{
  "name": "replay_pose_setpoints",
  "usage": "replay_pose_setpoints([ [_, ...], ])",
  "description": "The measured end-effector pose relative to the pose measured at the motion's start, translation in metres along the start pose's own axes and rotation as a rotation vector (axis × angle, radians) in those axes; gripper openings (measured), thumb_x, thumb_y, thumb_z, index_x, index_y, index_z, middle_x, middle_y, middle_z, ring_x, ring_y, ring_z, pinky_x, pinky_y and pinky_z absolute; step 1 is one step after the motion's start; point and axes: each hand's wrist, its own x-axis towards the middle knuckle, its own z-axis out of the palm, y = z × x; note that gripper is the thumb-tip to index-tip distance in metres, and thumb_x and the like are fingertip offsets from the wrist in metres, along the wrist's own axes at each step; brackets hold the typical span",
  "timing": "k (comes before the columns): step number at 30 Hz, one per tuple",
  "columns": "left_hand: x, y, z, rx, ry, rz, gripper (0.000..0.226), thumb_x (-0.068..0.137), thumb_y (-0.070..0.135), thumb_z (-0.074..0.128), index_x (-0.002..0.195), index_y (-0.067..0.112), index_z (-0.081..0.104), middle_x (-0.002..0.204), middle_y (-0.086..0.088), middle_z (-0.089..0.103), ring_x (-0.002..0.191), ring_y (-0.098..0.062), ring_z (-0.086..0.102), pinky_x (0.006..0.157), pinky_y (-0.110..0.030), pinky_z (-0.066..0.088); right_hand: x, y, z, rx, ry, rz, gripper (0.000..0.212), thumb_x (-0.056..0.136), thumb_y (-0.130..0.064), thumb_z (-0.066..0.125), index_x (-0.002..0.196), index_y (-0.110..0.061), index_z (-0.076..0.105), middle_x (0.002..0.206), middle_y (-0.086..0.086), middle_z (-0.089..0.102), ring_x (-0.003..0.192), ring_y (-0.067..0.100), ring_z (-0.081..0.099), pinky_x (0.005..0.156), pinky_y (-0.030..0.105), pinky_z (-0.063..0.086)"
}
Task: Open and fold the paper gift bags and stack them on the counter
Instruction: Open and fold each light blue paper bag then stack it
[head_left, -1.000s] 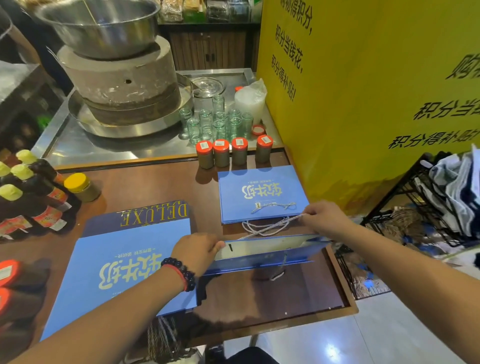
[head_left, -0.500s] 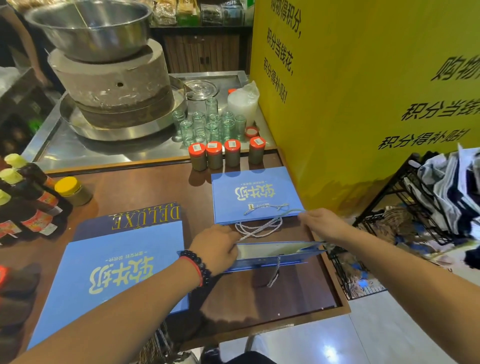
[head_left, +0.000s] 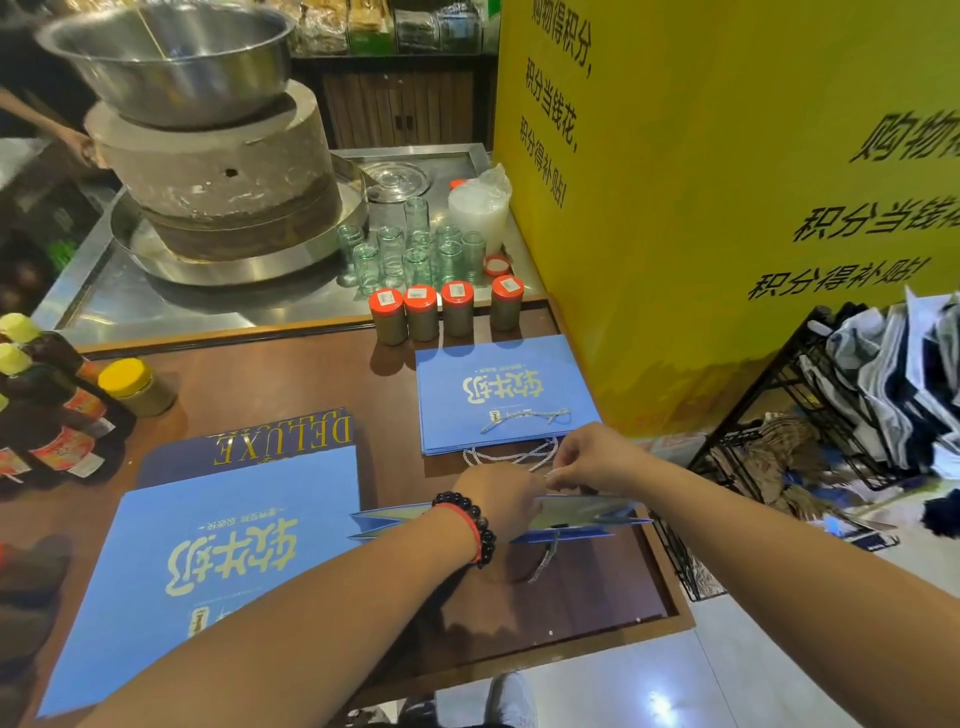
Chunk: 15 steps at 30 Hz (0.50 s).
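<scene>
Between the hands, a blue paper gift bag (head_left: 571, 519) stands half-open on the table (head_left: 291, 384); the left hand (head_left: 501, 501) grips its rim, the right hand (head_left: 589, 460) pinches the cord handle (head_left: 511, 457). Light, stiff, easily creased, it probably handles best by the rim and side folds.

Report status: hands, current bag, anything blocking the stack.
Left hand and right hand both grip the open blue bag at its top edge. Folded stack sits just beyond; its cord handles trail toward the hands.
</scene>
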Motion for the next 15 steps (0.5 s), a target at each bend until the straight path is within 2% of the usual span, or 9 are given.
replay_pose_setpoints([
  [3,0.0,-0.001,-0.001,-0.03,-0.032,-0.009,0.025,0.1,0.024,0.035,0.112,0.02,0.056,0.097,-0.007,0.062,0.09,-0.028,0.06,0.064,-0.034,0.042,-0.0019,-0.0005,-0.0021,-0.033,-0.022,-0.01,0.012,0.083,-0.021,0.077,0.072,-0.017,0.074,0.061,-0.006,0.065,0.054,0.003,0.056,0.048,0.012,0.041],
  [6,-0.0048,-0.0041,-0.002,-0.052,-0.017,-0.001,0.024,0.1,0.024,0.034,0.118,0.023,0.05,0.097,-0.007,0.062,0.087,-0.029,0.06,0.065,-0.036,0.045,-0.0047,-0.0005,-0.0032,-0.059,-0.086,-0.023,0.006,0.088,-0.014,0.069,0.088,-0.016,0.075,0.071,-0.009,0.066,0.061,0.002,0.056,0.047,0.005,0.039],
  [9,-0.0076,-0.0025,-0.0031,-0.054,-0.034,-0.028,0.022,0.101,0.026,0.035,0.115,0.02,0.051,0.098,-0.007,0.063,0.087,-0.029,0.06,0.067,-0.037,0.048,-0.0032,-0.0022,-0.0024,-0.047,-0.111,-0.052,0.013,0.089,-0.013,0.068,0.101,-0.016,0.072,0.082,-0.005,0.068,0.067,0.001,0.058,0.054,0.007,0.041],
  [12,-0.0072,-0.0031,-0.0004,-0.057,-0.066,-0.074,0.026,0.101,0.029,0.035,0.106,0.016,0.058,0.1,-0.005,0.065,0.087,-0.026,0.061,0.068,-0.036,0.05,-0.0006,-0.0034,0.0013,0.019,-0.098,-0.042,0.017,0.085,-0.01,0.071,0.1,-0.016,0.065,0.083,-0.001,0.067,0.065,0.003,0.058,0.056,0.011,0.044],
  [15,-0.0091,-0.0051,0.001,-0.056,-0.072,-0.091,0.028,0.1,0.031,0.037,0.107,0.019,0.062,0.1,-0.003,0.066,0.088,-0.026,0.062,0.072,-0.037,0.052,0.0003,-0.0037,0.0043,0.091,-0.115,-0.019,0.019,0.084,-0.007,0.071,0.099,-0.015,0.062,0.085,0.005,0.066,0.065,0.008,0.057,0.057,0.016,0.046],
])
